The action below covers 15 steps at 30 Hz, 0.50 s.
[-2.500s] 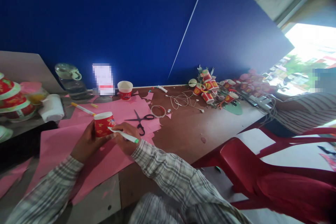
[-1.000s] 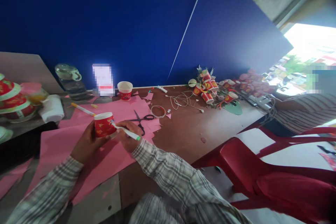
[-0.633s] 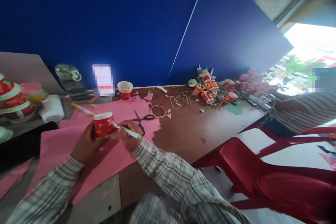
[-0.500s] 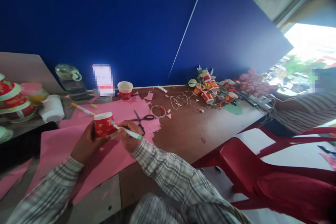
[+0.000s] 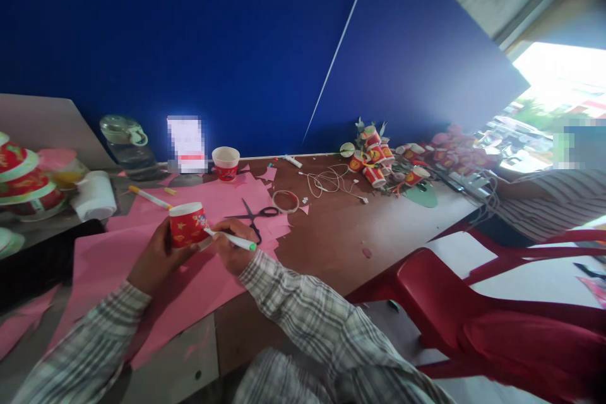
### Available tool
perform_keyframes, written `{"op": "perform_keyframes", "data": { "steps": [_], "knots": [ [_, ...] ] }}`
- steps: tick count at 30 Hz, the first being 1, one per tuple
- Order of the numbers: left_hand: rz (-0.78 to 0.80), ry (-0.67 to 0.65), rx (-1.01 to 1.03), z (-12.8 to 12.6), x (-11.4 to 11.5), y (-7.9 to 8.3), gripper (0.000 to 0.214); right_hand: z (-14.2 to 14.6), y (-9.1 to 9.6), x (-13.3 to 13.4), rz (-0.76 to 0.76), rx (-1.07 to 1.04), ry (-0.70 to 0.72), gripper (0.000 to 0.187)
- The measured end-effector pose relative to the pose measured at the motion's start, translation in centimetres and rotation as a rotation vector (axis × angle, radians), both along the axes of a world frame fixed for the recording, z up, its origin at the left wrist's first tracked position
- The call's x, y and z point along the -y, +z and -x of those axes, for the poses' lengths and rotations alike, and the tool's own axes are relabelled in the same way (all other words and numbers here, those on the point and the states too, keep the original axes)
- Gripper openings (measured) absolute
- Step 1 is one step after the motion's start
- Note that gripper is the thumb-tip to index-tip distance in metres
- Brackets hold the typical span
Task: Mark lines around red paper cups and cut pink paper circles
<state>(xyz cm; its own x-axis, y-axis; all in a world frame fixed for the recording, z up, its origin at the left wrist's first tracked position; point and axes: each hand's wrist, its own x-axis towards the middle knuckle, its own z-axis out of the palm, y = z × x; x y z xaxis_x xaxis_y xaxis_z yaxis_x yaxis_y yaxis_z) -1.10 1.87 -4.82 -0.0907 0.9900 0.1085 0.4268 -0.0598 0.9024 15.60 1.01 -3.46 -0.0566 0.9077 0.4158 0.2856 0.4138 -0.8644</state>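
Note:
My left hand (image 5: pixel 158 260) is wrapped round a red paper cup (image 5: pixel 186 227) with a white rim and small printed figures, held upright above pink paper (image 5: pixel 189 293). In my right hand (image 5: pixel 233 251) is a white marker (image 5: pixel 237 240) with a green end; its other end meets the right side of the cup, though whether it touches cannot be made out. Black-handled scissors (image 5: pixel 255 227) lie on the paper just beyond my right hand. A yellow-and-white marker (image 5: pixel 150 197) rests behind the cup.
A second red cup (image 5: pixel 226 167), a lit phone (image 5: pixel 187 146) and a water bottle (image 5: pixel 127 148) stand along the blue wall. White earphones (image 5: pixel 326 183), a tape roll (image 5: pixel 285 201) and a cup bouquet (image 5: pixel 374 161) lie rightward. Red chairs (image 5: pixel 435 284) and a striped-sleeved person (image 5: pixel 558 192) are at right.
My hands, the cup and the marker have barely moved. The person at the right edge has shifted slightly.

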Motion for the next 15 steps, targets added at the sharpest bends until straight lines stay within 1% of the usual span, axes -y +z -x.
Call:
{"op": "perform_keyframes", "data": {
  "steps": [3, 6, 11, 15],
  "knots": [
    [0.002, 0.001, 0.064, -0.10, 0.01, 0.16, 0.075, -0.02, -0.24, -0.02, -0.033, -0.005, 0.033, 0.019],
    [-0.008, 0.004, 0.084, -0.10, -0.07, 0.13, 0.074, -0.09, -0.40, -0.05, -0.055, -0.017, 0.071, 0.020],
    [-0.028, -0.033, 0.058, 0.04, -0.24, -0.05, 0.069, -0.03, -0.57, -0.15, -0.106, -0.042, 0.043, 0.021],
    [-0.039, -0.045, 0.062, 0.03, -0.19, -0.05, 0.069, 0.10, -0.74, -0.24, -0.133, -0.059, 0.065, 0.021]
  ]
}}
